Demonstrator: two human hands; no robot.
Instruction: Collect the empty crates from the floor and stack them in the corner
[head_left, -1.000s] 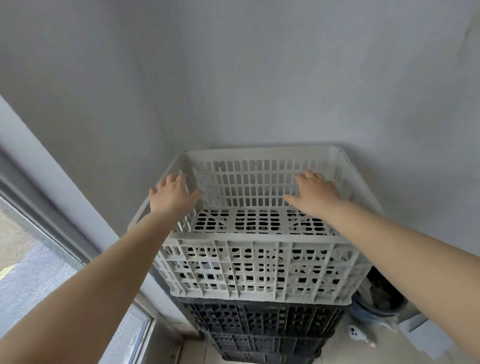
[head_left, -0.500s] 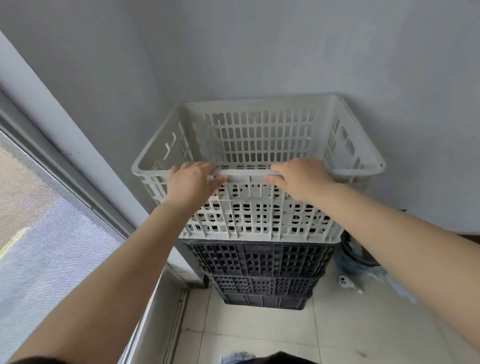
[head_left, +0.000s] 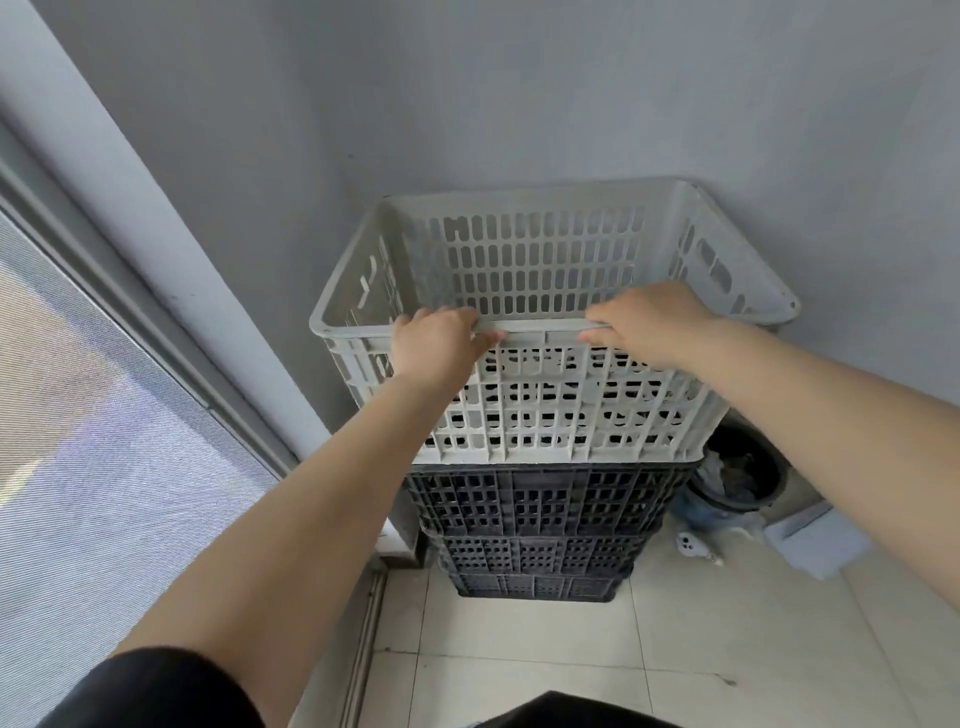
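A white slotted plastic crate (head_left: 540, 410) sits upright on top of a stack of black crates (head_left: 540, 525) in the room's corner. It looks empty inside. My left hand (head_left: 441, 345) grips the crate's near rim left of centre, fingers curled over the edge. My right hand (head_left: 652, 322) holds the same near rim right of centre. Both arms reach forward from the bottom of the view. The black stack stands on the tiled floor against the grey wall.
A window with a mesh screen (head_left: 104, 441) and its frame run along the left. Right of the stack stand a dark round pot (head_left: 743, 473), a small white object (head_left: 691, 545) and a pale flat box (head_left: 815, 540) on the tile floor (head_left: 571, 665).
My hands moved from inside the white crate back to its near rim. The view has pulled back and down, showing more floor and the whole black stack.
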